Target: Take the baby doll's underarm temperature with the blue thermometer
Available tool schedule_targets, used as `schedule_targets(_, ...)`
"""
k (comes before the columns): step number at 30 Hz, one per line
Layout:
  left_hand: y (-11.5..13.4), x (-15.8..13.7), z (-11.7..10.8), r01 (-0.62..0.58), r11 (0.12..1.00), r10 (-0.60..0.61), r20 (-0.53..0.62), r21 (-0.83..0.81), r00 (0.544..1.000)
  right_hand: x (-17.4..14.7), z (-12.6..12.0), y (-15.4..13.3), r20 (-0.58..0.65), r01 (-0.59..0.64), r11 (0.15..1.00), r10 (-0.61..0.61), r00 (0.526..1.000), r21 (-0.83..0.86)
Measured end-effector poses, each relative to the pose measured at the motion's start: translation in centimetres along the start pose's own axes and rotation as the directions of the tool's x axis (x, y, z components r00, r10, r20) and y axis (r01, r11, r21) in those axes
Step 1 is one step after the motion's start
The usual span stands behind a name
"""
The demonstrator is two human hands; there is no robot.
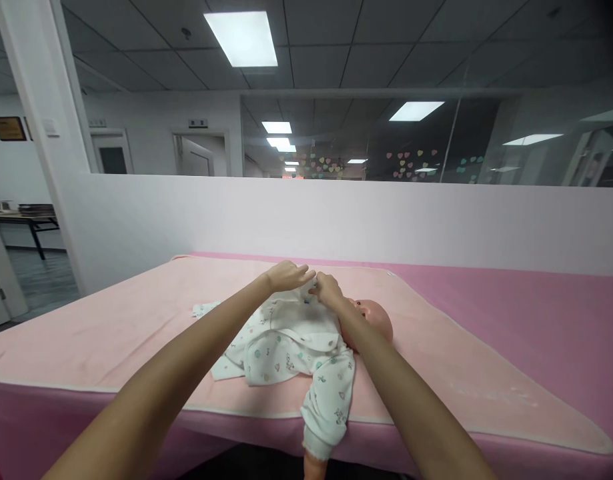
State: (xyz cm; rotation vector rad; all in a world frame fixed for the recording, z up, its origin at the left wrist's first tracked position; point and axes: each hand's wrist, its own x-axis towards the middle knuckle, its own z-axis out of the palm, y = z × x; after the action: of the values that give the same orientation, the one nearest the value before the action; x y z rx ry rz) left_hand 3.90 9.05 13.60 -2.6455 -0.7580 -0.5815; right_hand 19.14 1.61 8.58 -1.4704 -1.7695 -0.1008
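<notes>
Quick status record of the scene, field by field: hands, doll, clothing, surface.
left hand: reaching over the doll's far side, fingers at the garment's edge
right hand: pinching the garment fabric beside the left hand
doll: lying on its back, head to the right, one sleeved arm hanging over the near edge
garment: white printed baby suit, front partly open
surface: pink blanket on a pink table
backdrop: white partition

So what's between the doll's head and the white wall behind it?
In the head view, only bare pink blanket lies between the doll's head and the wall.
</notes>
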Motion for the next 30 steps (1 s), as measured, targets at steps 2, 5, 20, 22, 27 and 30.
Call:
schedule_targets(2, -0.3, 0.1, -0.1, 0.014, 0.999, -0.013, -0.024, 0.035, 1.0, 0.0, 0.0, 0.4, 0.036, -0.003, 1.0, 0.003, 0.999, -0.006)
schedule_targets(5, -0.7, -0.1, -0.2, 0.013, 0.989, -0.01, -0.019, 0.148, 1.0, 0.1, 0.3, 0.9, 0.095, -0.012, 1.0, 0.015, 0.995, -0.025)
schedule_targets(20, 1.1, -1.7, -1.5, -0.38, 0.737, 0.343, 0.175, 0.559, 0.923, 3.3, 3.5, 0.8, 0.388, -0.003, 0.961, 0.115, 0.915, -0.278)
schedule_targets(22, 0.8, -2.5, -1.7, -0.33, 0.786, 0.3, 0.143, 0.523, 0.943, 3.7, 3.1, 0.7, 0.412, 0.044, 0.943, 0.101, 0.906, -0.329)
schedule_targets(27, -0.7, -4.7, -2.6, -0.081, 0.928, 0.029, 0.148, 0.363, 0.989, 3.9, 0.1, 0.1, 0.393, 0.217, 0.901, -0.058, 0.918, -0.376)
schedule_targets(30, -1.5, -5.4, -4.1, 0.186, 0.963, -0.229, 0.23, 0.194, 0.946, 2.7, -2.3, 0.7, 0.363, 0.293, 0.88, -0.152, 0.919, -0.374)
